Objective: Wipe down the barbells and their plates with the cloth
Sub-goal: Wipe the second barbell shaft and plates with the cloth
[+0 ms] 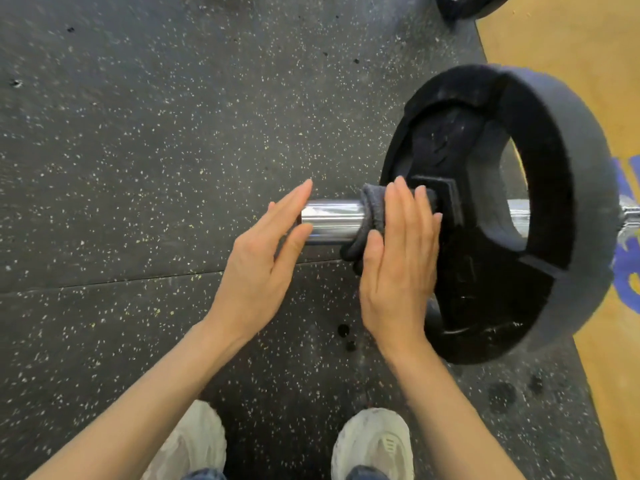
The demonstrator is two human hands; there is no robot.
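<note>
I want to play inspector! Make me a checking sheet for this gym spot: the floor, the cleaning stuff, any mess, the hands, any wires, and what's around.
Surface: black speckled rubber floor, seams visible.
Job's things: chrome barbell sleeve carrying a black plate; grey cloth wrapped round the sleeve beside the plate.
Clutter: nothing seen.
Grippers: left hand open, fingers straight by the sleeve's end; right hand flat, pressing the cloth.
Cables: nothing seen.
Surroundings: wooden floor at right, second plate at top, pale shoes below.

Grey cloth, chrome sleeve, black plate (floor black, pale-speckled).
</note>
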